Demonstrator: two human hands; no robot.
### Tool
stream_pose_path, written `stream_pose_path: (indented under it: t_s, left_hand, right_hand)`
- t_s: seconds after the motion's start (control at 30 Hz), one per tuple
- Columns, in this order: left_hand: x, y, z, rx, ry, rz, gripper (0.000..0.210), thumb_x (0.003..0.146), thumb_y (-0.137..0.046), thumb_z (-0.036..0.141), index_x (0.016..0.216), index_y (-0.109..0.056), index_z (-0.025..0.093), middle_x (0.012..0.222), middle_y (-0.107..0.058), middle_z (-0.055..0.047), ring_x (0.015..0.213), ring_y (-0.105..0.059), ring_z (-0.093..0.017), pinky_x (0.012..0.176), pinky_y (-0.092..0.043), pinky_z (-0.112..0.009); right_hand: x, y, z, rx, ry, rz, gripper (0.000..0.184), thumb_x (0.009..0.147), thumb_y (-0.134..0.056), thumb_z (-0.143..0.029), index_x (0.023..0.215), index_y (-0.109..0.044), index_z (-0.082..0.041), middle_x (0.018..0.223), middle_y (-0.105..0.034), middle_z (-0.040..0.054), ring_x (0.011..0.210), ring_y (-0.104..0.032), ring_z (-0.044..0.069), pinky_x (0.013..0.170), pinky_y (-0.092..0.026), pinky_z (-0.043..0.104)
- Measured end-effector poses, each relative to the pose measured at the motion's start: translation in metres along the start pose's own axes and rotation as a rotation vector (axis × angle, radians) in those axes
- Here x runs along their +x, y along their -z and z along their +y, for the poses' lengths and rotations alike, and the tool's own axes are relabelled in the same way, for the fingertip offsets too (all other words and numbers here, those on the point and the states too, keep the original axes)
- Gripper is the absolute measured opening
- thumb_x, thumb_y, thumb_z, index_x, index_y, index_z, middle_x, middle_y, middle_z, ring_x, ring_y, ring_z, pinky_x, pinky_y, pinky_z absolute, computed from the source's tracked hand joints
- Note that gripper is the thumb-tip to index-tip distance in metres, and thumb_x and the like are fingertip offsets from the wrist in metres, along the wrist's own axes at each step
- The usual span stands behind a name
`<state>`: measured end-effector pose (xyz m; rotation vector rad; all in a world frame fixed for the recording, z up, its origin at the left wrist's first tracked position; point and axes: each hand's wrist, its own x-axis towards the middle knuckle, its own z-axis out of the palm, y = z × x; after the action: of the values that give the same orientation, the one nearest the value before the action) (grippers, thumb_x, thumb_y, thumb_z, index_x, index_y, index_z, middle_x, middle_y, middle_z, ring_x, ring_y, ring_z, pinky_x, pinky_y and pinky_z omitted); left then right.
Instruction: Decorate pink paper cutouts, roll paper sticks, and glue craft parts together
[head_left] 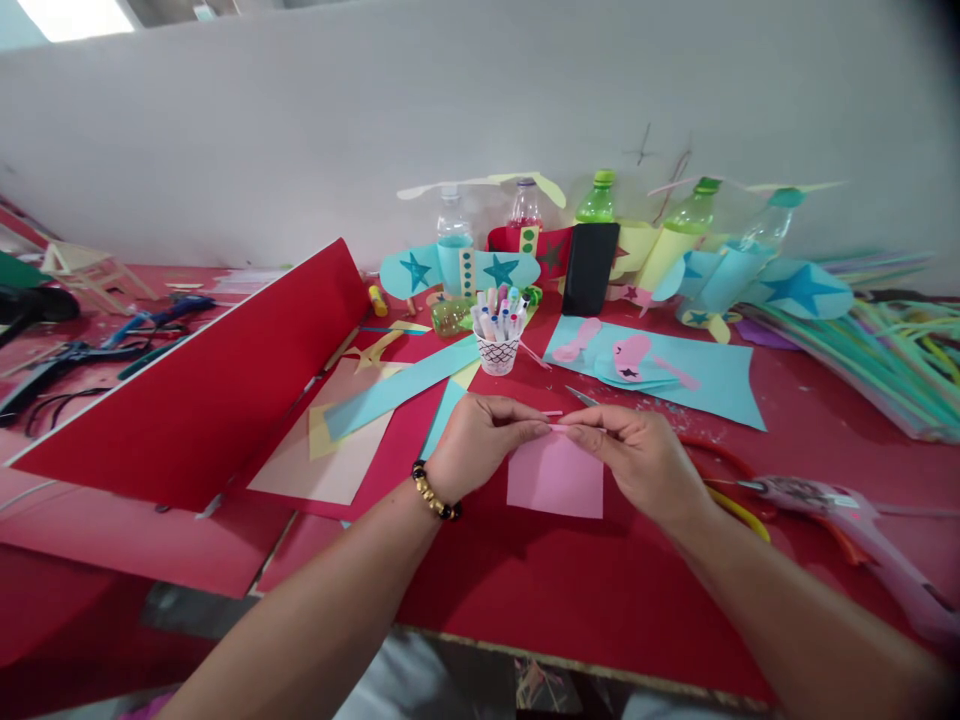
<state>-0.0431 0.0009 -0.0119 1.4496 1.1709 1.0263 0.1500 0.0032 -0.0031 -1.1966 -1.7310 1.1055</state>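
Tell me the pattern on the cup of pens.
The cup is white with black scale-like lines; head view shows it.

I count 1 left hand (474, 445) | 1 right hand (651, 455) | 1 pink square (556, 480) | 5 upright bottles (597, 206) | 1 cup (496, 356) | 1 glue gun (851, 512)

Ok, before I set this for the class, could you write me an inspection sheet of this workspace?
Surface: red worktop, covered in places by paper.
Job's things: pink sheet between the hands; thin pink piece at its far edge, whether joined cannot be told.
Clutter: marker cup, blue strip, blue sheet bearing pink cut-outs, pink glue gun at the right.
Hands: left hand and right hand both pinch the thin pink piece.
Cables: glue-gun cord runs toward the right edge.
Surroundings: pale wall, decorated bottles before it, red board slanting at the left.
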Motion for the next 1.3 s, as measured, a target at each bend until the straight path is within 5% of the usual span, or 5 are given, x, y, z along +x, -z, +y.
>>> stream_pose_path:
  t_s: [0.37,0.67,0.87,1.3]
  left_hand:
    - [0.0,-0.0006,0.0013,-0.118,0.059,-0.026,0.02,0.072,-0.072,0.035,0.08,-0.073,0.017,0.079,-0.072,-0.005,0.071,-0.065,-0.015,0.063,-0.052,-0.024]
    - [-0.0013,-0.0063,-0.001,-0.039,-0.04,-0.004,0.023,0.07,-0.073,0.035,0.084,-0.074,0.016,0.084,-0.073,-0.007,0.077,-0.065,-0.017,0.07,-0.051,-0.025]
    - [-0.0016,-0.0037,-0.0002,0.063,-0.014,0.032,0.022,0.075,-0.069,0.036,0.082,-0.075,0.016,0.072,-0.071,-0.005,0.057,-0.057,-0.011,0.052,-0.043,-0.021]
    - [-0.0009,-0.0011,0.0017,0.048,-0.042,0.017,0.017,0.075,-0.069,0.033,0.078,-0.074,0.017,0.077,-0.072,-0.005,0.069,-0.063,-0.013,0.061,-0.048,-0.022]
  right_hand:
    - [0.001,0.0007,0.0026,0.049,-0.025,0.015,0.021,0.078,-0.064,-0.039,0.083,-0.073,-0.021,0.084,-0.074,0.0035,0.077,-0.066,0.019,0.069,-0.05,0.028]
    - [-0.0009,-0.0046,0.0008,0.021,-0.005,-0.022,0.021,0.081,-0.061,-0.036,0.084,-0.072,-0.018,0.08,-0.072,0.0034,0.076,-0.064,0.018,0.067,-0.048,0.026]
    - [-0.0022,-0.0023,0.0032,0.084,-0.053,-0.049,0.029,0.077,-0.067,-0.039,0.096,-0.07,-0.018,0.085,-0.073,0.0044,0.074,-0.064,0.017,0.065,-0.048,0.026]
    - [0.0016,0.0028,0.0008,0.03,0.006,-0.022,0.02,0.083,-0.06,-0.035,0.087,-0.072,-0.019,0.083,-0.072,0.0019,0.077,-0.062,0.016,0.07,-0.047,0.024]
